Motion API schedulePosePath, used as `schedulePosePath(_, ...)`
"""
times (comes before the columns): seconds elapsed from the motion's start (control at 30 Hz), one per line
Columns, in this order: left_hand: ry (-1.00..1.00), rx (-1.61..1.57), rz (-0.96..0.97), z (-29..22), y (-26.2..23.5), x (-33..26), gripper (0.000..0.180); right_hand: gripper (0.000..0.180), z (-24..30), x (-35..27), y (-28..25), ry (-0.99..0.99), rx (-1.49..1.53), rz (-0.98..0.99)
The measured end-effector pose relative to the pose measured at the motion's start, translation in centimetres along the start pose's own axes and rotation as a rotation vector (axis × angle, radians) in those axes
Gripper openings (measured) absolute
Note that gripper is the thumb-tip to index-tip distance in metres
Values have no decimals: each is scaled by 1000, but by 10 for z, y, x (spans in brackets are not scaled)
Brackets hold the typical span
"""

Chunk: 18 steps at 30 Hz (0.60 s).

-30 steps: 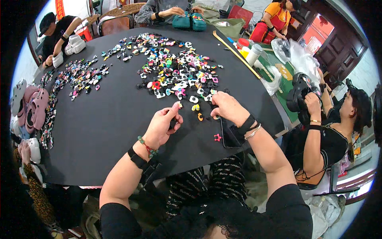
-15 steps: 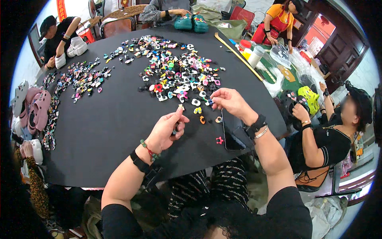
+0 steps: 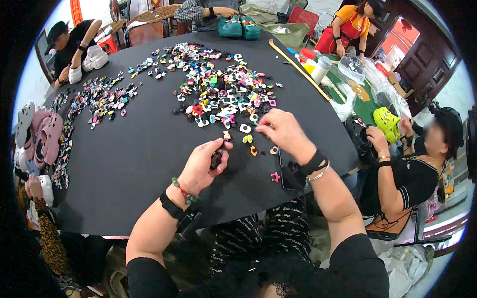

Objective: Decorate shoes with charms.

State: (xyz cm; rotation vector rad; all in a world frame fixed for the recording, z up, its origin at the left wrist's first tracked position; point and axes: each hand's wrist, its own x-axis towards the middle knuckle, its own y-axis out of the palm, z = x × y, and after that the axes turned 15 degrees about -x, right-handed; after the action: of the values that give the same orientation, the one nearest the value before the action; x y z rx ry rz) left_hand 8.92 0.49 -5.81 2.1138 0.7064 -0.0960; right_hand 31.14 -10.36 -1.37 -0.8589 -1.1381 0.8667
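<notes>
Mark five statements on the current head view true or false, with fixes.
1. The left hand holds a dark item. True.
2. The two hands touch. False: the right hand is apart from the left.
3. A star-shaped charm lies left of the left hand. False: the pink star-shaped charm lies to its right.
4. Teal shoes sit at the far edge of the table. True.
5. Pink clogs are at the right. False: the pink clogs are at the left.

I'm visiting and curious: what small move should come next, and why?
Perhaps the right hand should lower to the bright yellow piece: it lies close by, apart from the main pile, while the left hand curls around a dark thing. Whether the right holds anything is unclear.
</notes>
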Motion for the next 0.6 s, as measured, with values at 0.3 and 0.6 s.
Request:
schedulePosePath(0.3,17,-134,33,-8,3,-2,27,36,-40,-8,32,136,-139,162)
schedulePosePath(0.6,61,-17,-32,-3,-11,3,31,13,-42,-6,28,124,-193,79)
